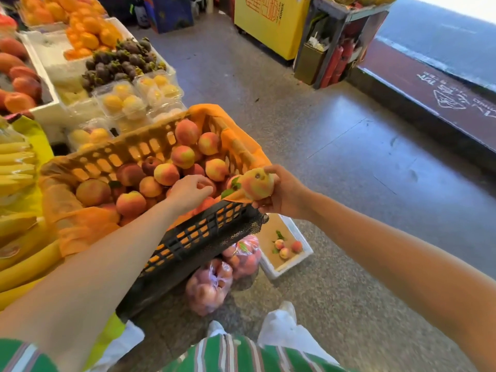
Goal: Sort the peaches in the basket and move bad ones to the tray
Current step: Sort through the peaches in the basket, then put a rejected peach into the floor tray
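A black slotted basket (193, 237) lined with orange cloth holds several red-yellow peaches (166, 173). My right hand (279, 194) holds one yellowish peach (256, 183) with a dark spot and a leaf, just over the basket's near right corner. My left hand (189, 190) reaches into the basket, its fingers curled round a peach (208, 185) that is mostly hidden. On the floor below the corner lies a white foam tray (292, 260) with three small peaches (284, 252) in it.
Two clear bags of peaches (214, 280) sit on the floor under the basket. The stall at left carries bananas (18, 167), boxed yellow fruit (126, 103), mangosteens (118, 63) and oranges (88, 30). A yellow cabinet (268, 22) stands at the back.
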`<state>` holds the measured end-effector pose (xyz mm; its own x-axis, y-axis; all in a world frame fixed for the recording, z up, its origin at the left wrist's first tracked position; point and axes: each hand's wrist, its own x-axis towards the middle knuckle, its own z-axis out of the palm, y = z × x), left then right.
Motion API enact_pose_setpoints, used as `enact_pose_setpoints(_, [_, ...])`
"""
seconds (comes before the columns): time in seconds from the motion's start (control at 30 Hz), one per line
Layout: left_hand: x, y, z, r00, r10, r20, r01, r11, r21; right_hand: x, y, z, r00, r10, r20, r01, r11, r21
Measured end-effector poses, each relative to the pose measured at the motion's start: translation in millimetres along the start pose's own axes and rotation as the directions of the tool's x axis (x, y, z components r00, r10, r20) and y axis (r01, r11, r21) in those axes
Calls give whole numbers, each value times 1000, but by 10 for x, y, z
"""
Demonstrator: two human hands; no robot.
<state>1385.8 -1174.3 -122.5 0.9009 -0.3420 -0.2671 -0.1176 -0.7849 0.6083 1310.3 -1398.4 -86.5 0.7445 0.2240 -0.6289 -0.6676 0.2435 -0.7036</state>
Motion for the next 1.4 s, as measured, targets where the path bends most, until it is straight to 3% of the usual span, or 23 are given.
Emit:
enact_pose_setpoints(0.07, [-15, 226, 5, 978, 133, -164, -146, 987, -73, -32, -52, -137, 999, -22, 33, 21, 999, 29])
enact_pose_setpoints(0.13, [-34, 521, 50, 906, 339, -254, -383, 912, -146, -77, -102, -303, 997, -41, 60, 39, 999, 27])
enact_pose_setpoints(0.2, [-43, 846, 183, 824, 516, -233, -555, 817, -155, -142, -148, -506, 996, -49, 70, 49, 999, 0])
enact_pose_setpoints(0.3, [11, 1329, 570, 783, 614, -103, -622, 772, -128, -273, -184, -917, 995, -66, 71, 72, 993, -89])
enact_pose_setpoints(0.5, [250, 1974, 1454, 929, 370, -3, -345, 864, -368, -506, -90, -1992, 998, -1, 68, 18, 968, -250])
enact_pose_setpoints(0.63, [370, 2141, 2060, 982, 168, 89, -123, 918, -376, -530, 104, -2620, 998, 70, -6, -69, 959, -276])
enact_pose_setpoints(0.83, [707, 1901, 2922, 974, 16, 224, 19, 988, -154, -277, 600, -3395, 962, 62, -266, -137, 952, -273])
enact_pose_setpoints(1.1, [1556, 1019, 4490, 945, -126, 302, 142, 989, -30, 925, 1754, -4410, 917, 64, -393, -215, 910, -355])
enact_pose_setpoints(1.4, [2745, -308, 6376, 943, -157, 294, 145, 988, 62, 2826, 3281, -5505, 872, -30, -489, -214, 875, -434])
